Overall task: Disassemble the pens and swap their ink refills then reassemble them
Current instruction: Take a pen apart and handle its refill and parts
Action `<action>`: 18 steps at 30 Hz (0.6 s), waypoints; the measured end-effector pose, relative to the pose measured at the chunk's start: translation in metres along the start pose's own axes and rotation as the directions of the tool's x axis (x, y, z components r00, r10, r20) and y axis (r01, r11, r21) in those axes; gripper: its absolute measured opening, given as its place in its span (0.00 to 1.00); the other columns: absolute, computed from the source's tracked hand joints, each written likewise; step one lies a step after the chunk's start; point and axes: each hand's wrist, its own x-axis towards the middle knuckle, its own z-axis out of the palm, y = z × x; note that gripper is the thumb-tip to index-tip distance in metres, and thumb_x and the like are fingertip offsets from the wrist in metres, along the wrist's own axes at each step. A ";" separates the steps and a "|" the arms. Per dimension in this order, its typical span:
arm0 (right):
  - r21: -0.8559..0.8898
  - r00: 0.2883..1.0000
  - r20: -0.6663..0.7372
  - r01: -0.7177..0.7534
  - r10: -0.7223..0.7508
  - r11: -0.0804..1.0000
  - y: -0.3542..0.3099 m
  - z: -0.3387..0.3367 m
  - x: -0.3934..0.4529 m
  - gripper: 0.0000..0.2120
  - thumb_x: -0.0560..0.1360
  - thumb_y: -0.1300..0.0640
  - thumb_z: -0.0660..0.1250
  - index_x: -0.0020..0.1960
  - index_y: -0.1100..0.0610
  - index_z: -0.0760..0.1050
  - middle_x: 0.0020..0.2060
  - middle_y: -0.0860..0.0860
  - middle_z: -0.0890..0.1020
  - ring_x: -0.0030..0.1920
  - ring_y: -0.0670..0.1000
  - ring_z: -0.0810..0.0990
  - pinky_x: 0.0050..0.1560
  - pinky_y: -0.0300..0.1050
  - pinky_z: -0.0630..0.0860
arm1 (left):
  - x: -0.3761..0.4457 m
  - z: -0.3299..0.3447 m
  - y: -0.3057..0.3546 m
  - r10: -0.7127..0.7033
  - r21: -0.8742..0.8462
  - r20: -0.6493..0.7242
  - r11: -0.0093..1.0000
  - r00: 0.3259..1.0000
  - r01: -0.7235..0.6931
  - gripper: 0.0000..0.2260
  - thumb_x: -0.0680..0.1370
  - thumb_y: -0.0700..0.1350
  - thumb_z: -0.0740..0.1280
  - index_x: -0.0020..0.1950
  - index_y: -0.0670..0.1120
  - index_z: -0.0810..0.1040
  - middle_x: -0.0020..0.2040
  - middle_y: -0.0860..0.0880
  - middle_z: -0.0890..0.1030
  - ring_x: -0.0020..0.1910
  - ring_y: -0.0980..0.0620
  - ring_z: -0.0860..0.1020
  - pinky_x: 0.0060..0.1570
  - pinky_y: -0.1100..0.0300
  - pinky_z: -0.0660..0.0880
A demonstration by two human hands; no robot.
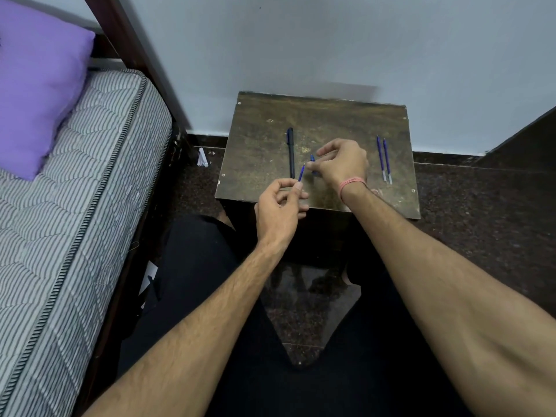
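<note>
Our left hand [278, 206] pinches a blue refill [301, 173]; right hand [343, 164] grips the barrel [313, 159]. Next we thread it in.

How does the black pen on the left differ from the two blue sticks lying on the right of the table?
The black pen is thick, dark and lies alone, apparently whole. The two blue sticks are thin, blue with pale near ends, and lie side by side as a pair. All rest on the table, untouched, running roughly front to back.
</note>
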 end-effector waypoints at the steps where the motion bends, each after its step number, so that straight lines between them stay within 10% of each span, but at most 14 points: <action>1: -0.041 1.000 -0.002 0.004 -0.004 0.999 0.000 0.003 0.000 0.13 0.64 0.51 0.87 0.43 0.48 0.86 0.37 0.44 0.89 0.46 0.43 0.88 0.57 0.45 0.84 | 0.000 0.000 0.000 0.001 -0.003 -0.002 1.000 1.000 -0.001 0.03 0.88 0.47 0.72 0.56 0.51 0.84 0.46 0.48 0.92 0.39 0.53 0.89 0.44 0.54 0.89; 13: -0.316 0.993 -0.071 0.067 -0.094 0.947 -0.004 0.013 -0.002 0.10 0.68 0.45 0.85 0.43 0.47 0.88 0.45 0.50 0.90 0.50 0.56 0.89 0.46 0.42 0.75 | 0.004 -0.003 -0.002 0.083 0.078 -0.008 0.994 0.997 -0.082 0.03 0.88 0.48 0.71 0.56 0.54 0.83 0.47 0.51 0.92 0.40 0.52 0.90 0.47 0.50 0.90; 18: -0.113 0.995 -0.082 0.051 -0.060 0.992 0.000 0.008 -0.009 0.08 0.67 0.50 0.85 0.42 0.47 0.88 0.39 0.44 0.89 0.43 0.45 0.87 0.52 0.43 0.83 | 0.003 -0.001 0.005 0.070 0.077 -0.034 0.995 0.997 -0.067 0.04 0.89 0.47 0.71 0.54 0.54 0.82 0.46 0.50 0.92 0.42 0.47 0.92 0.48 0.47 0.90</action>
